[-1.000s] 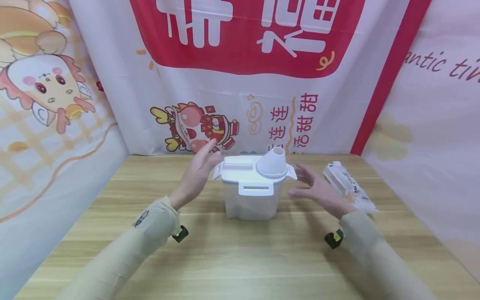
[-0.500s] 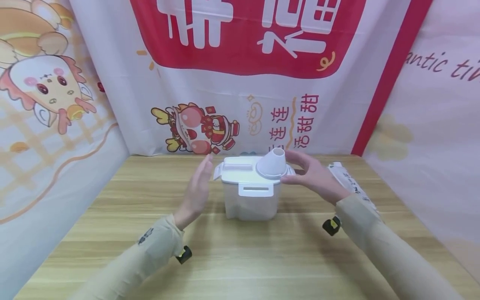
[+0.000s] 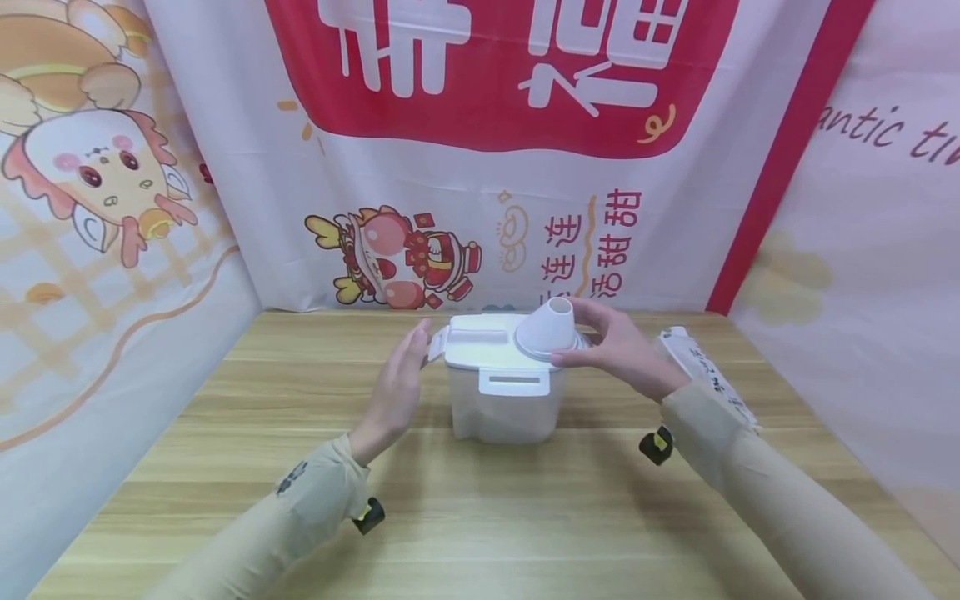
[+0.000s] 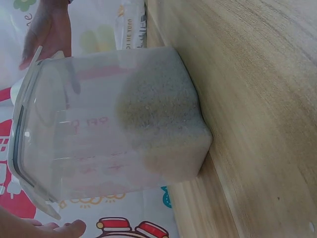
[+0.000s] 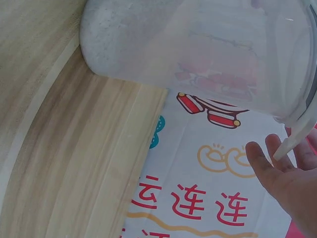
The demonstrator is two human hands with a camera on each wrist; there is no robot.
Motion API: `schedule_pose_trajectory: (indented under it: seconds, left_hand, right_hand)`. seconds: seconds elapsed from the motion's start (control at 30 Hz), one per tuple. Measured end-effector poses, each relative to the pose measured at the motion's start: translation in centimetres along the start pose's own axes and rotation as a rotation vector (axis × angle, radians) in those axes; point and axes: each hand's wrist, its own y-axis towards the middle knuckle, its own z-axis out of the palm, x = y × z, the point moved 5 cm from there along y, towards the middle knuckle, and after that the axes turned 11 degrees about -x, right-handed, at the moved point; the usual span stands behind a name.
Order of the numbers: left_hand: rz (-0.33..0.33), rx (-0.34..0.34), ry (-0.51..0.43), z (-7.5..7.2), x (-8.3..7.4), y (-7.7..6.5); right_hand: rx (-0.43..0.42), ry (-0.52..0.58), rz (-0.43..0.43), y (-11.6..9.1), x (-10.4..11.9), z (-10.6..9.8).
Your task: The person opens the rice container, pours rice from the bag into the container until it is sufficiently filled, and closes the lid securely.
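A clear, rice-filled storage container [image 4: 148,116] with a white lid [image 3: 476,329] stands upright on the table. On the lid's right part sits a white cone-shaped cup [image 3: 547,329]. My right hand [image 3: 615,346] curves round this cup from the right, thumb at the front of its base and fingers behind. In the right wrist view some fingers [image 5: 265,163] hang by the flipped-out side latch [image 5: 297,134]. At the opposite end, my left hand [image 3: 393,396] holds its fingers fairly straight, fingertips right at the left latch [image 3: 438,343].
A white printed packet [image 3: 705,371] lies on the wooden table [image 3: 480,517], right of the container behind the right forearm. The front latch [image 3: 513,382] sticks outward. Printed cloth [image 3: 480,200] hangs behind the table and along both sides.
My right hand has moved in from beside the lid to the cone-shaped cup. The left hand drew back slightly, then came to the left latch. The container has stayed put.
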Motion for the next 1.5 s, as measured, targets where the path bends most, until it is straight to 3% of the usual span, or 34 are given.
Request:
schedule_pose_trajectory:
  seconds: [0.57,0.7,0.87,1.03,1.27,1.5]
  left_hand:
    - [-0.005,0.008,-0.088,0.1,-0.3,0.1]
    - [0.01,-0.021,-0.02,-0.2,-0.5,0.0]
    - [0.099,-0.094,0.107,-0.6,-1.0,-0.4]
    - [0.164,-0.113,0.187,-0.7,-1.2,-1.0]
    - [0.127,-0.091,0.187,-1.2,-0.7,-1.9]
    - [0.153,-0.056,0.156,-0.6,-0.3,-3.1]
  right_hand:
    - [0.009,0.013,-0.037,0.4,0.2,1.0]
    - [0.012,0.023,-0.022,0.4,0.1,1.1]
    - [0.013,0.039,-0.014,0.4,0.1,1.1]
    - [-0.016,0.039,0.01,0.5,-0.1,0.9]
    - [-0.023,0.094,-0.025,0.6,-0.6,1.1]
    - [-0.045,0.139,-0.083,1.0,-1.3,1.0]
